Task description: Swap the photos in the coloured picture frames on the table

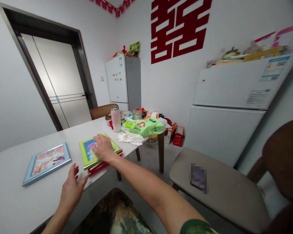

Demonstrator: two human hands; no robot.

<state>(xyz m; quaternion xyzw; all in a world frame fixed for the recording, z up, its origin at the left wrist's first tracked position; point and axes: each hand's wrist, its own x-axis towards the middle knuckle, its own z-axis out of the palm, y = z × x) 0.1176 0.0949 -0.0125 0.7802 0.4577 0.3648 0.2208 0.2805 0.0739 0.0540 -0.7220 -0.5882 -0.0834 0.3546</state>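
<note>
"Covering part of the green-framed picture (89, 150) with the right hand (103, 148), close to the near edge of the tabletop (72, 135). Gripping, or only touching?"

"Cannot tell. Laid palm down over the face with bent fingers, hiding the middle; no sure hold to be seen."

"And underneath?"

"Resting on a red-edged pile (97, 168), just inside that same near edge, with red showing along the near side. Cannot count the layers."

"And with the left hand (72, 187)?"

"Hovering by the near edge, beside the pile's near-left corner, with fingers loosely curved and thumb spread apart. Holding nothing. Touching the corner or not: cannot tell."

"Any other frame about?"

"Yes: a blue-framed picture (47, 164), lying face up toward the left end, set back from the near edge. Toward the right end, a pink bottle (116, 119), a crumpled white cloth (130, 138) and a green packet (146, 126), the last close to the corner."

"Judging by that, which step?"

"Probably handling the green-framed picture on top of the pile. Setting down or taking up: cannot say."

"And calling for what next?"

"Most likely for a firm hold on opposite sides, bringing the left hand to the near-left corner, and for care at the edge, so as not to nudge the pile off."
</note>
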